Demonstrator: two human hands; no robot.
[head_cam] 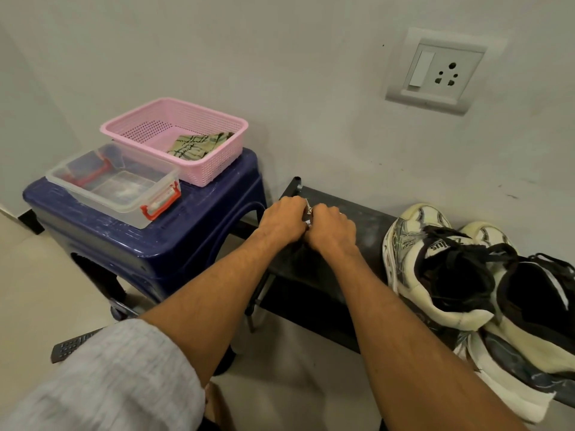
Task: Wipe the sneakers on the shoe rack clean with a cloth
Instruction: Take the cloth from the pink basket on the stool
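Lettering on the sneaker tongue is only partly legible.

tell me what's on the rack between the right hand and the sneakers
Nothing: in the head view only bare shoe rack shelf lies between the right hand and the sneakers.

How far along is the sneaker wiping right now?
Done: nothing that shows; the sneakers sit untouched on the rack. In hand: the left hand and right hand pinch a small crumpled thing between them over the rack; I cannot tell what it is. Left: the checked cloth lies in the basket, so fetching it and wiping both sneakers remains.
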